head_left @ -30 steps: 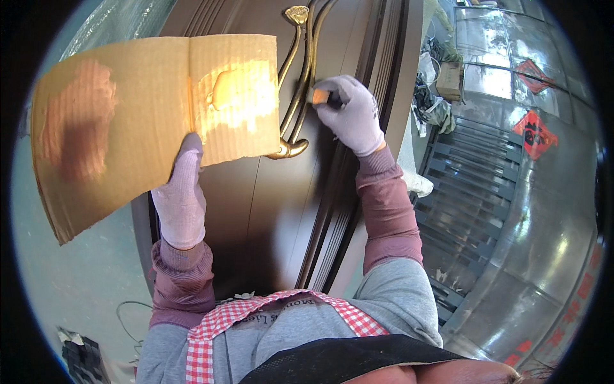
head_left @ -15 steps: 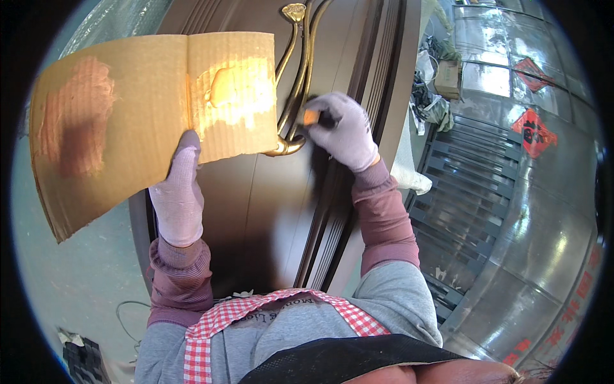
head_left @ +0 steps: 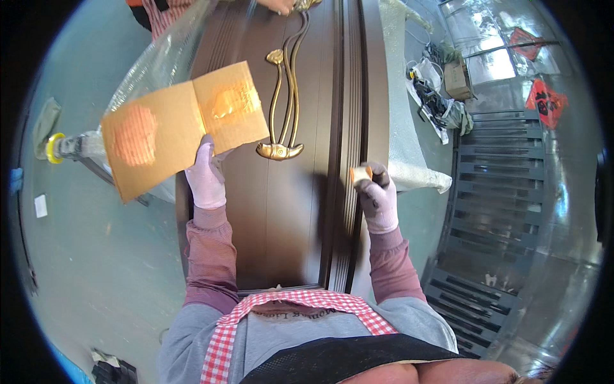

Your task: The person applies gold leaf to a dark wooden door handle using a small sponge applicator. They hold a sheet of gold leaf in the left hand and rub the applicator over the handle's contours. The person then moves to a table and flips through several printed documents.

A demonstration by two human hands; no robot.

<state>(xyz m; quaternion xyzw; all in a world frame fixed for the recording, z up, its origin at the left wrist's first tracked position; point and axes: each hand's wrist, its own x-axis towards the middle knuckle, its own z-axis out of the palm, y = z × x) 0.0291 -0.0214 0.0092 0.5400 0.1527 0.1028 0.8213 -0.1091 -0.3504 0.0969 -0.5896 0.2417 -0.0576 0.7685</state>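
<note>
My left hand [head_left: 206, 176], in a pale glove, holds a folded piece of brown cardboard [head_left: 179, 128] up over the left side of a dark brown door [head_left: 288, 205] lying flat. The cardboard has shiny smears on it. My right hand [head_left: 377, 195], also gloved, grips a small orange-tipped object [head_left: 360, 174] at the door's right grooved edge. A curved gold handle [head_left: 281, 109] with a fish-shaped end sits on the door between my hands.
Another person's hand [head_left: 278, 5] reaches in at the far end of the door. Clear plastic wrap [head_left: 144, 77] hangs off the left side, foam sheet [head_left: 400, 96] off the right. A black metal gate [head_left: 492, 211] lies to the right, clutter [head_left: 441, 89] beyond.
My right hand moved away from the gold handle, down and right to the door's grooved edge. The view pulled back and the cardboard now sits lower and smaller in the picture.
</note>
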